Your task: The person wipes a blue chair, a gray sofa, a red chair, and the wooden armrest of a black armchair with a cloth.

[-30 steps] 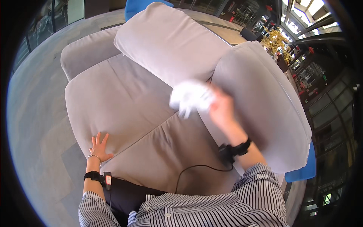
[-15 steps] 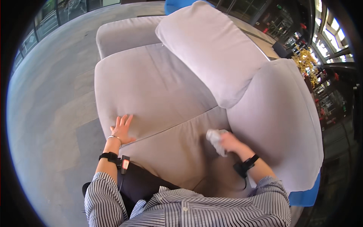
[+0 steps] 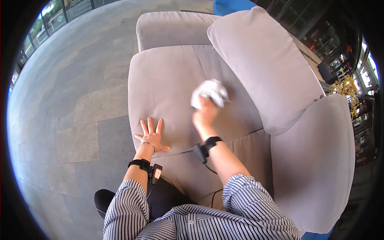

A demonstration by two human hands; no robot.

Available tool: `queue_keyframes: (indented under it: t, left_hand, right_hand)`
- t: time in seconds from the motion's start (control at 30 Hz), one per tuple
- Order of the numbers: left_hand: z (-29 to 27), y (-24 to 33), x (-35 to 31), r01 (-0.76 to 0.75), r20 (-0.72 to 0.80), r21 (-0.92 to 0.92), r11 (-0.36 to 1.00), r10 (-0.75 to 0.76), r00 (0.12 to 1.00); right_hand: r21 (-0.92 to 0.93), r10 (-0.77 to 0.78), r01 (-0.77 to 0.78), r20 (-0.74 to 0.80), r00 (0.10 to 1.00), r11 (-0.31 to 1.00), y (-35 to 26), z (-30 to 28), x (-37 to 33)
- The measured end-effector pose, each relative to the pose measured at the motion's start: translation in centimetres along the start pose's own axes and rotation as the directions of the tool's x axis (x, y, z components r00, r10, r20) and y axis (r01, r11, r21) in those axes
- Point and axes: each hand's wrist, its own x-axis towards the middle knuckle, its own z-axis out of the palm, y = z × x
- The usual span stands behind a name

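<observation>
My left hand [image 3: 151,138] rests flat on the front edge of a light grey sofa seat [image 3: 168,80], its fingers spread and nothing in them. A bunched white cloth [image 3: 211,93] is gripped in my right hand [image 3: 205,114] over the middle of the same seat cushion. Motion blurs the cloth and the fingers around it. Whether the cloth presses on the fabric I cannot tell. Each wrist wears a black strap with a small device and a cable.
A large grey back cushion [image 3: 264,68] leans along the right. Padded arms bound the sofa, one far [image 3: 172,28] and one near right [image 3: 316,168]. Grey floor tiles [image 3: 88,108] lie to the left. Behind stand a blue seat [image 3: 232,6] and a yellow plant [image 3: 348,90].
My right hand has carried the cloth from the near right part of the seat forward and left to its middle. The left hand stays spread on the front edge. The view has shifted.
</observation>
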Motion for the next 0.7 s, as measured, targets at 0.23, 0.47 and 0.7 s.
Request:
queue_keyframes:
  t: [0.23,0.47,0.7]
  left_hand:
    - [0.2,-1.6,-0.4,0.036,0.037,-0.015,0.999,-0.036,0.999]
    - [-0.3,-0.5,-0.1,-0.009,-0.026,-0.025,1.0,0.008,1.0]
    - [0.8,-0.7,0.7,-0.005,-0.031,-0.04,0.999,0.004,1.0]
  right_hand:
    - [0.217,-0.563,0.52,0.346,0.75,0.826,-2.7,-2.4,2.2]
    - [-0.562,0.411,-0.25,0.178,0.894,0.788,13.0,-7.0,6.7]
    - [0.326,-0.095,-0.115,0.562,0.822,0.938,-11.5,1.3,0.6]
